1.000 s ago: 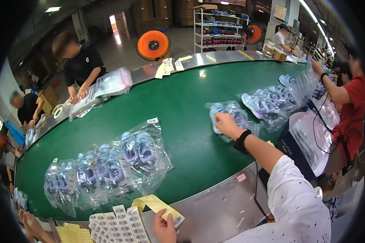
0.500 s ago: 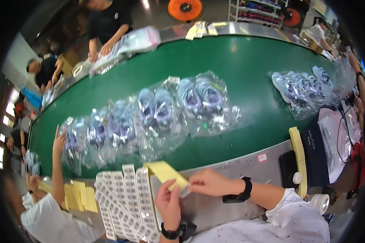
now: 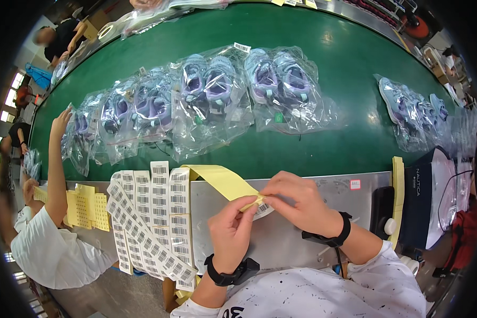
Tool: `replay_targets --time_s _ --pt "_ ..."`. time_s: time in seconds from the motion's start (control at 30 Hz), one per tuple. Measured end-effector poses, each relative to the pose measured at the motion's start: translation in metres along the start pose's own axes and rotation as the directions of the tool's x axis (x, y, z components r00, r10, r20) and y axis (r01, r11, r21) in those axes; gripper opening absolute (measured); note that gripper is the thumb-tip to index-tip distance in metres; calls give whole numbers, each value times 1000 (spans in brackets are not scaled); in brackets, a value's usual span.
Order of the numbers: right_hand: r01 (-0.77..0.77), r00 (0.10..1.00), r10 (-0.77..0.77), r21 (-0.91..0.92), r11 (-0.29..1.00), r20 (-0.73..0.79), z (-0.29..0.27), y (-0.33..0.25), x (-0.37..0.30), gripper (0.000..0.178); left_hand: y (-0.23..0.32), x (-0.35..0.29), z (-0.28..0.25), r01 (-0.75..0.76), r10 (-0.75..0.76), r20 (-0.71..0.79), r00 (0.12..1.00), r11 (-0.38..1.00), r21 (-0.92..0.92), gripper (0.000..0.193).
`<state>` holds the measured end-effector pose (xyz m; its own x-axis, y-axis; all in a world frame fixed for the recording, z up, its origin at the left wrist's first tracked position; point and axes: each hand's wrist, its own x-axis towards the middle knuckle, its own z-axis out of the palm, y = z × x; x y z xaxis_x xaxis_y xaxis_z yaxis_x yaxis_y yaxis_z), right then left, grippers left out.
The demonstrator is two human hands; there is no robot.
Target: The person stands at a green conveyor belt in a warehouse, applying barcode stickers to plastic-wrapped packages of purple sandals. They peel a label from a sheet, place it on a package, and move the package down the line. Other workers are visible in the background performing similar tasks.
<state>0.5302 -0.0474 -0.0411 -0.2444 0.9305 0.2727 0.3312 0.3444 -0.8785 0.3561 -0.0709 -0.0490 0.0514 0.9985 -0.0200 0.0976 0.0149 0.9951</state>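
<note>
My left hand (image 3: 231,229) pinches the end of a label strip (image 3: 223,181), whose yellow backing faces up and whose white barcode side shows at the curled tip. At the same tip, the fingers of my right hand (image 3: 305,204) are closed as well; whether they grip the strip or a single label is hidden. The strip bends back toward several long strips of white barcode labels (image 3: 161,212), which lie overlapping on the metal ledge (image 3: 286,249) to the left of my hands. Beyond the ledge, several pairs of light blue shoes (image 3: 209,82) lie in clear plastic bags on a green conveyor belt (image 3: 323,153).
More bagged shoes (image 3: 411,111) lie on the belt at the right. A dark box (image 3: 416,201), a black phone-like object (image 3: 382,209) and a yellow strip (image 3: 397,196) are right of my arm. At the left, a co-worker (image 3: 63,233) reaches toward the bags, beside yellow label sheets (image 3: 82,208).
My view has tilted down, so the belt and shoes sit higher in the picture. Both hands stay together at the strip's end, and my right fingers have moved closer over its tip.
</note>
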Motion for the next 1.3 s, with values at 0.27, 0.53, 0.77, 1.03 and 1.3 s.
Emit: replay_targets --time_s 0.27,0.53,0.77,1.03,1.3 --pt "201 974 -216 -187 962 -62 7 3 -4 13 -6 1 -6 9 -9 -1 1000 998 60 14" --pt "195 972 -215 -191 962 -93 10 3 -9 14 -6 1 -7 80 -80 -14 997 996 29 14" --pt "61 997 -68 -139 988 -45 8 -1 -7 18 -1 1 -7 39 -39 -8 999 999 27 15" --pt "276 956 -294 -314 908 -10 9 0 -9 18 -5 1 -8 31 -30 -4 1000 996 85 14" --pt "95 988 -115 -184 978 -99 10 -6 -8 24 1 3 -11 111 -111 -9 994 991 70 13"
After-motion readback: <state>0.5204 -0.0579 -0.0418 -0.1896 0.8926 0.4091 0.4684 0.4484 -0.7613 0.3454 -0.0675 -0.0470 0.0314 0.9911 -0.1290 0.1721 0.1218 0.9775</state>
